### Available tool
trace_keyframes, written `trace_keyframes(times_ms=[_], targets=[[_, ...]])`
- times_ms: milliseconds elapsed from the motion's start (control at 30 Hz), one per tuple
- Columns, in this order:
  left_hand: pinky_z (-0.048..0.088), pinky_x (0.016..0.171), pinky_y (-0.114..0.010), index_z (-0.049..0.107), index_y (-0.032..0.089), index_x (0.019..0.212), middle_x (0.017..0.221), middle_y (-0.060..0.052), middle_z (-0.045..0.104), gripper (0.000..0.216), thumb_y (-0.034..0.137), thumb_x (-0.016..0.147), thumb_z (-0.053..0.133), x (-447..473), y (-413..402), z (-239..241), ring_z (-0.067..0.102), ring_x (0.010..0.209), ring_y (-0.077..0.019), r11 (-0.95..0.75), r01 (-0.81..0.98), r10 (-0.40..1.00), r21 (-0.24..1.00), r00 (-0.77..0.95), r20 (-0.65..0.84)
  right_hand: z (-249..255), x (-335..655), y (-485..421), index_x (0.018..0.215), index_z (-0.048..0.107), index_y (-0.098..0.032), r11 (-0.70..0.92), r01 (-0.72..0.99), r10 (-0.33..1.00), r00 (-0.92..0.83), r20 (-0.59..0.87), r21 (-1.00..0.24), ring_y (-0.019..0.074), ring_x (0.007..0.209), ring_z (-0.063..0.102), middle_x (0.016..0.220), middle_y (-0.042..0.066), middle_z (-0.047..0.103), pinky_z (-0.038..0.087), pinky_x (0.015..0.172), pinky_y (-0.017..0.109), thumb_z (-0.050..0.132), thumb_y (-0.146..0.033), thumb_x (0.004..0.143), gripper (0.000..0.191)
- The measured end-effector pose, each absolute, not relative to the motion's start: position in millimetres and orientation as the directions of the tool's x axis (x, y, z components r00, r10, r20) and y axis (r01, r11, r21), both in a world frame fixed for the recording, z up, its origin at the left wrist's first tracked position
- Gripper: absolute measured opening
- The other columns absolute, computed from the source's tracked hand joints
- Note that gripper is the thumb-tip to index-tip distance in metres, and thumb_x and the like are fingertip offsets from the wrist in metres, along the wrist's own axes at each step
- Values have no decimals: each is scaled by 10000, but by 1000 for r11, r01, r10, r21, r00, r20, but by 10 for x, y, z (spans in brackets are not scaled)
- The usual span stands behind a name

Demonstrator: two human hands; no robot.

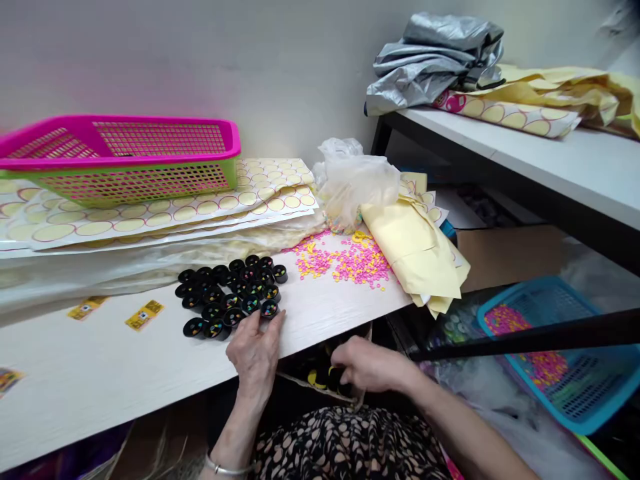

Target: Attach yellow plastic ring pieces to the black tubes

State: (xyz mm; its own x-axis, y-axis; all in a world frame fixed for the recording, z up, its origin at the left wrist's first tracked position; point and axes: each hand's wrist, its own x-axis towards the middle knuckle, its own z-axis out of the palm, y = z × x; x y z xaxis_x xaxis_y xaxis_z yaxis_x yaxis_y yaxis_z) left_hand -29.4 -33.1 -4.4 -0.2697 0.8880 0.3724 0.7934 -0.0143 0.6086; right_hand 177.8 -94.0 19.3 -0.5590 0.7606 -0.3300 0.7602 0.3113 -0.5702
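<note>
My left hand (256, 357) rests at the table's front edge, thumb and a finger on either side of a small round black cup (269, 308). That cup is at the near right corner of a cluster of black cups (213, 295), which hold small coloured bits. Below the table edge, my right hand (367, 363) dips into an open box (295, 380) of black pieces, some with yellow. Its fingers are curled, and their tips are partly hidden among the pieces.
Pink and yellow beads (360, 263) lie loose near a plastic bag (357, 177) and folded yellow paper (417, 247). A pink-green basket (137, 180) stands on sticker sheets (200, 210). Low right, a blue basket (595, 373) holds similar beads, behind a dark bar (540, 340).
</note>
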Motion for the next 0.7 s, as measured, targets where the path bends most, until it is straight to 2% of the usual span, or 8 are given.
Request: trace_keyframes(times_ms=[33,100,167,233,433,500,600,700], targets=[[399,608,-251,655,169,788,682,-3,584,300,454,717,595,-283,-338,-50,510,575,-132,-26,789,886,614,-266,379,252,1885,-917,770,624,-175,267,728,834,-503,-228,-631,125,643,564,671,2,617,385,568,204,521,-143,757,108],[389,583,-238,655,163,796,675,7,577,280,427,730,591,-256,-373,-60,477,531,-107,-54,773,889,633,-252,383,305,2093,-827,735,591,-183,139,772,982,-190,-16,-620,123,651,523,662,-4,568,368,590,215,446,-147,807,165],[378,558,-229,652,159,814,665,13,565,270,409,736,586,-216,-424,-67,454,514,-97,-102,751,902,653,-206,378,273,2267,-714,731,575,-173,-58,864,970,167,176,-501,152,724,506,738,35,556,362,641,249,400,-129,814,198],[374,550,-226,647,159,828,646,19,545,254,389,742,581,-164,-471,-68,451,518,-96,-150,736,925,660,-132,357,189,2393,-621,758,576,-162,-200,889,903,331,275,-412,176,778,493,819,69,546,355,672,273,399,-121,803,187],[397,584,-245,617,168,902,753,-2,559,344,439,689,626,-4,-430,-30,489,588,-120,-148,751,950,643,-72,303,8,2516,-554,698,578,-156,-249,917,920,325,220,-313,166,728,458,827,72,498,339,648,276,429,-130,789,177],[400,611,-247,610,181,855,765,-3,563,292,425,697,627,56,-374,-8,511,640,-133,-163,740,960,652,-35,279,8,2521,-563,674,571,-160,-246,925,928,311,204,-289,171,727,454,808,73,500,327,637,281,417,-113,789,197],[392,630,-241,598,186,770,728,9,547,167,340,711,626,172,-305,10,518,677,-133,-207,690,970,693,51,239,36,2489,-588,705,556,-164,-204,944,948,257,188,-260,180,762,466,816,77,522,317,642,283,404,-64,771,194],[396,639,-236,609,188,804,746,14,557,163,289,685,657,292,-255,-24,519,692,-126,-274,604,961,748,150,231,69,2362,-627,750,531,-173,-77,947,987,116,109,-311,159,733,483,804,51,534,321,638,267,389,-91,813,175]])
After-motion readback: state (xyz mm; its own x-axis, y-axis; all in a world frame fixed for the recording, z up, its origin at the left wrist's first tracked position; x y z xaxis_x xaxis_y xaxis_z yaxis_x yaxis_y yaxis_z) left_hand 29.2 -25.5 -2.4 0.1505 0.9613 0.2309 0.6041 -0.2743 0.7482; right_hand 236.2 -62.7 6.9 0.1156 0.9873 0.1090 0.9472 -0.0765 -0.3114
